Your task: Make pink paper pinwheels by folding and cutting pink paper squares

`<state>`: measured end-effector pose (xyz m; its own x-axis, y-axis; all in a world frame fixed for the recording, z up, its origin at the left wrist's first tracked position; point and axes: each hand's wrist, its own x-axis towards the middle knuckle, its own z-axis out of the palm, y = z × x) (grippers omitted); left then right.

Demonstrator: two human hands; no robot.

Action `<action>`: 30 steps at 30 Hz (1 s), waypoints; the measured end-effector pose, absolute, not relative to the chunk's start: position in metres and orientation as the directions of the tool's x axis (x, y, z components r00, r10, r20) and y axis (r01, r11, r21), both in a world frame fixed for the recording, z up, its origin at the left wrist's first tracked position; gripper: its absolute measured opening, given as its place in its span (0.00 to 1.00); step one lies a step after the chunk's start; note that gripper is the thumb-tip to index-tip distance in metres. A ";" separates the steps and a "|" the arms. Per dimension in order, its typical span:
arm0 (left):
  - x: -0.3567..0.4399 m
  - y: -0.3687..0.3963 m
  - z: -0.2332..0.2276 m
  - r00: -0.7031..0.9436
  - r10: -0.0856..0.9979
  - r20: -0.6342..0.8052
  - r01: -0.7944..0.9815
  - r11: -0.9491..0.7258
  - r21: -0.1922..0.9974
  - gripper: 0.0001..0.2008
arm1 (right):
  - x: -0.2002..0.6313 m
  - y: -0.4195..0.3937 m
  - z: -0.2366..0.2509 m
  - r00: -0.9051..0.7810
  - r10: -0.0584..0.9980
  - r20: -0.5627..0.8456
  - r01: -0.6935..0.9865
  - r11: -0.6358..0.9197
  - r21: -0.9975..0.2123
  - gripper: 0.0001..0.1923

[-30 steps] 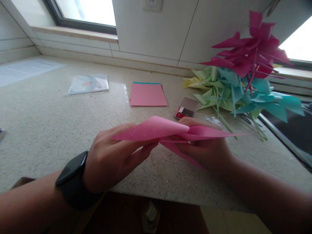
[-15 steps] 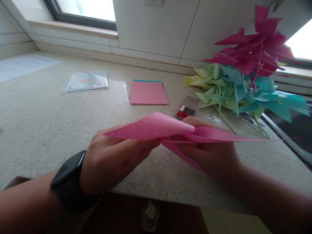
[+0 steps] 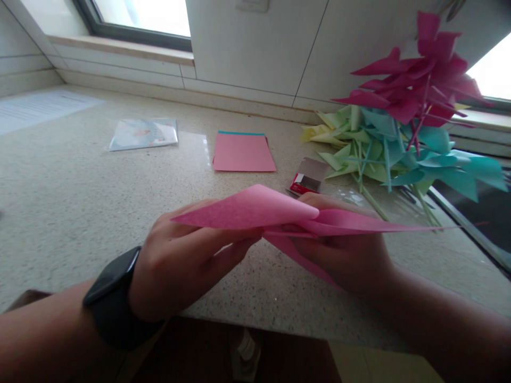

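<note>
A pink paper pinwheel (image 3: 255, 207), its blades folded in toward the middle, is held between both hands above the front of the counter. My left hand (image 3: 183, 255), with a black watch on the wrist, grips its left side from below, fingers reaching under the centre. My right hand (image 3: 347, 250) pinches it from the right, thumb beneath the folded middle. One pointed blade stretches right past the right hand, and another hangs down beside the thumb. The fingertips of both hands are partly hidden by the paper.
Behind the hands lies a stack of pink paper squares (image 3: 244, 153). A small red and grey packet (image 3: 306, 178) is right of it, a clear-wrapped packet (image 3: 143, 134) left. Finished pinwheels (image 3: 427, 80) in magenta, blue and green are heaped at right. A printed sheet (image 3: 40, 109) lies far left.
Almost nothing differs. The left fingers have shifted slightly under the paper, opening a small gap between them; the pinwheel stays in place.
</note>
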<state>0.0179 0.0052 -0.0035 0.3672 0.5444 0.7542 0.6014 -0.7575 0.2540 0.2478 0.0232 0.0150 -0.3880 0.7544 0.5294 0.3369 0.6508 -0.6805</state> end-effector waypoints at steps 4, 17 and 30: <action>0.020 0.004 -0.003 0.336 0.555 0.761 0.598 -0.750 0.283 0.07 | 0.246 0.022 0.016 -0.373 0.757 0.536 0.350 0.650 -0.674 0.10; 0.017 0.005 -0.004 0.368 0.539 0.758 0.588 -0.766 0.260 0.07 | 0.248 0.022 0.016 -0.384 0.749 0.540 0.408 0.662 -0.629 0.08; 0.018 0.006 0.001 0.412 0.559 0.720 0.601 -0.760 0.246 0.06 | 0.247 0.021 0.018 -0.377 0.746 0.549 0.415 0.666 -0.620 0.07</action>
<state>0.0177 0.0063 0.0006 0.4117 0.5592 0.7196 0.6014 -0.7600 0.2465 0.2467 0.0210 0.0184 -0.3771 0.7462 0.5486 0.4149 0.6657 -0.6203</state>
